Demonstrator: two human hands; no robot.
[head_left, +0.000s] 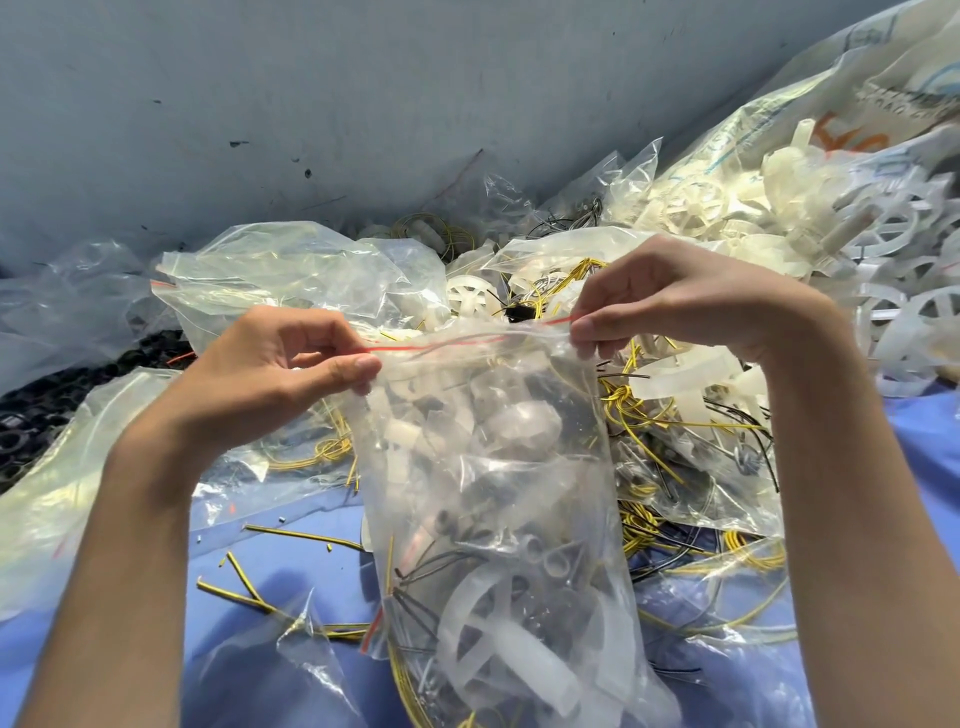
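A clear zip bag (498, 467) with a red seal strip (447, 343) hangs upright in the middle of the head view. It holds white plastic wheels, small tubes and dark and yellow wires. My left hand (291, 358) pinches the left end of the seal strip between thumb and fingers. My right hand (675, 296) pinches the right end of the same strip. The bag's bottom reaches down to the blue surface (270, 582).
Several more clear bags (291, 270) lie crumpled behind and to the left. A heap of white plastic wheels (779, 218) fills the right. Yellow wires (649, 410) and loose wire pieces (244, 582) lie around. Black rings (47, 410) sit at left. A grey wall (363, 104) stands behind.
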